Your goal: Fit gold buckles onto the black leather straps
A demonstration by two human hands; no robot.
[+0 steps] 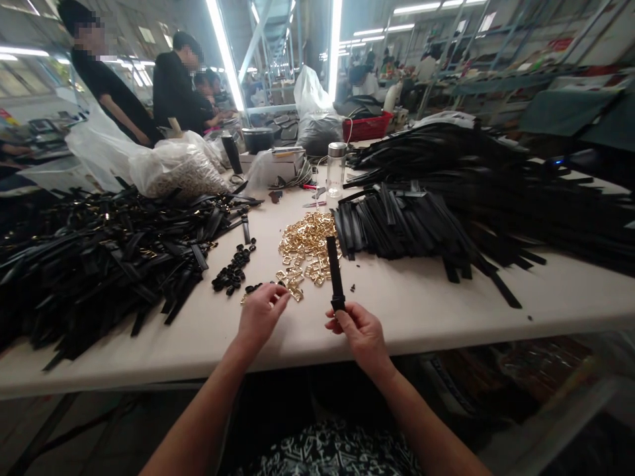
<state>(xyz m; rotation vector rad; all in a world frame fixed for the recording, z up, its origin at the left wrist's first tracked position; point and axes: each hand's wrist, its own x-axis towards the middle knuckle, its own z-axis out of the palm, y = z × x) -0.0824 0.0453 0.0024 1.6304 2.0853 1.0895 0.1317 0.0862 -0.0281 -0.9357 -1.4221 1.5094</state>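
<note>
My right hand (364, 332) pinches the lower end of a black strap (335, 268), which stands nearly upright above the table. A small black loop sits around it just above my fingertips. My left hand (260, 314) is low over the table, thumb and forefinger drawn together; whatever may be between them is hidden. Just beyond those fingertips lie several loose gold buckles (296, 293), in front of a larger heap of gold buckles (307, 237). Left of that heap is a cluster of small black loops (231, 274).
Finished-looking black straps with gold fittings (124, 251) cover the table's left side. Plain black straps (397, 221) are stacked at right. A glass bottle (336, 173), a bag of metal parts (181, 168) and a red basket (370, 127) stand behind. Co-workers (173, 86) are farther back.
</note>
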